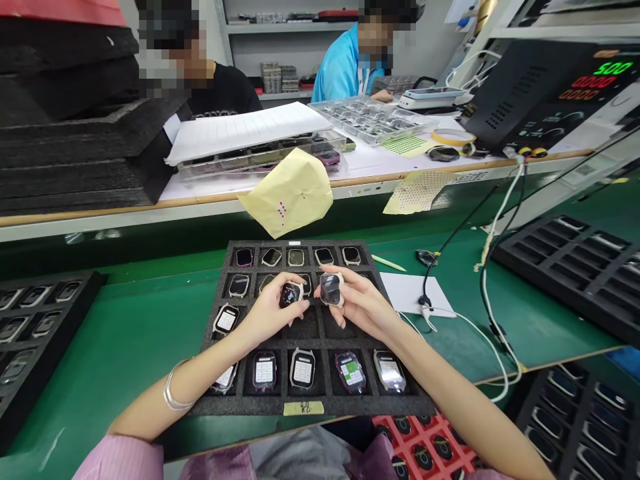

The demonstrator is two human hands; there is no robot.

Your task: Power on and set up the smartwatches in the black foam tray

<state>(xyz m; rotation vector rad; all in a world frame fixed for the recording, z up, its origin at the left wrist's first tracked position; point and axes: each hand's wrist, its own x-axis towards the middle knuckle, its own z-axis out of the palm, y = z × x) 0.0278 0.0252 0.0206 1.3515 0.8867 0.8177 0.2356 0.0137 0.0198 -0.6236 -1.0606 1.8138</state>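
A green desk point(135, 373) spans the view, and on it lies a foam tray point(250, 405) with tray watches point(303, 368) seated in its compartments, a yellow label point(304, 408) on its near edge; above the tray's middle, the left hand point(273, 307) has its grip closed round a lit watch point(290, 295), while the right hand point(367, 301) grasps a dark-faced watch point(331, 289), the two near each other; more foam trays flank them, a left tray point(83, 303) and a right tray point(523, 252), with white paper point(411, 293) and cables point(487, 300) between; behind, a raised ledge point(363, 190) carries stacked black foam point(65, 157), papers point(250, 130), clear plastic trays point(367, 119) and a power supply point(520, 93) showing green and red digits; a yellow sheet point(293, 190) hangs over its edge; beyond sit two people, one in black point(225, 90), one in blue point(335, 67), before grey shelving point(290, 50); a red tray point(415, 437) shows below the desk's near edge.
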